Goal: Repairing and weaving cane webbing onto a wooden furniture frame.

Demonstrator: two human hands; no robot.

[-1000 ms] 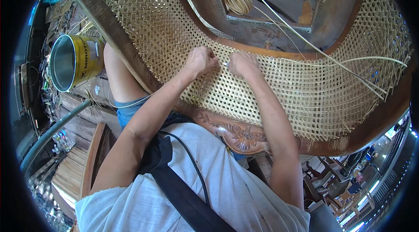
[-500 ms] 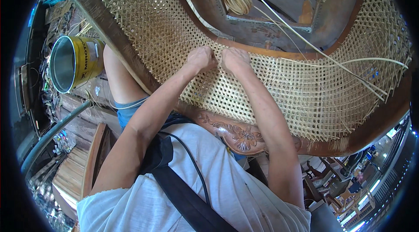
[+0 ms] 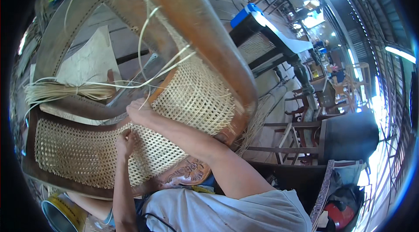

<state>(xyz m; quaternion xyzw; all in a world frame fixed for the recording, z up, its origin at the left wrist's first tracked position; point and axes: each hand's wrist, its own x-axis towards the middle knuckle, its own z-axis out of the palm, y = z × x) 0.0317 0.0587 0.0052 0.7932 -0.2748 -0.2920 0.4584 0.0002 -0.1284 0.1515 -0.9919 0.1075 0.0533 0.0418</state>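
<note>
A woven cane panel (image 3: 78, 149) fills the curved wooden frame (image 3: 203, 22) across my lap. My left hand (image 3: 125, 142) is closed in a pinch against the weave; what is between its fingers is too small to tell. Just above and to the right, my right hand (image 3: 139, 112) is closed at the inner edge of the frame, where a thin cane strand shows at its fingers. Its fingertips are partly hidden. Long loose cane strands (image 3: 142, 35) curl over the frame above it. A carved flower (image 3: 192, 171) decorates the near rail.
A tied bundle of cane strands (image 3: 72, 92) lies across the frame's far-left part. The yellow bucket (image 3: 65, 212) stands at the lower left. To the right are a dark chair with a cane panel (image 3: 257, 47), a grey-topped stool (image 3: 351, 138) and a red rounded object (image 3: 340, 214).
The view has swung to the right, showing more of the workshop. My right hand has moved to the frame's inner edge; my left hand is now below it on the weave.
</note>
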